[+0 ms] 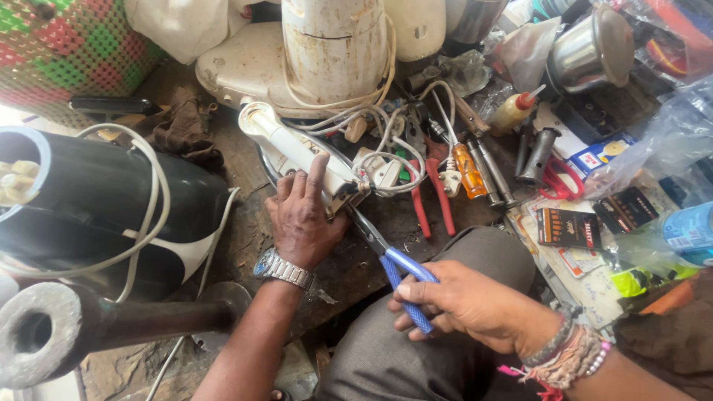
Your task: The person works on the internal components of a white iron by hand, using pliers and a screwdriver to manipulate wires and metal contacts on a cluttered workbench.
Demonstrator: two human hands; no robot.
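Note:
My left hand (303, 215), with a metal watch on its wrist, presses on a white electric iron (297, 148) lying on the worn workbench. Its fingers rest against the iron's handle. My right hand (464, 304), with bead bracelets, is shut on the blue handles of pliers (397, 271). The plier jaws reach up-left to the rear of the iron, near a bundle of white cord (386, 160).
Red-handled pliers (431, 197), an orange screwdriver (469, 169), red scissors (561, 182) and small cartons lie to the right. A white mixer base (334, 52) stands behind. At left sit a black and white appliance (111, 215) and a heavy metal pipe (111, 323). My knee (475, 249) is below.

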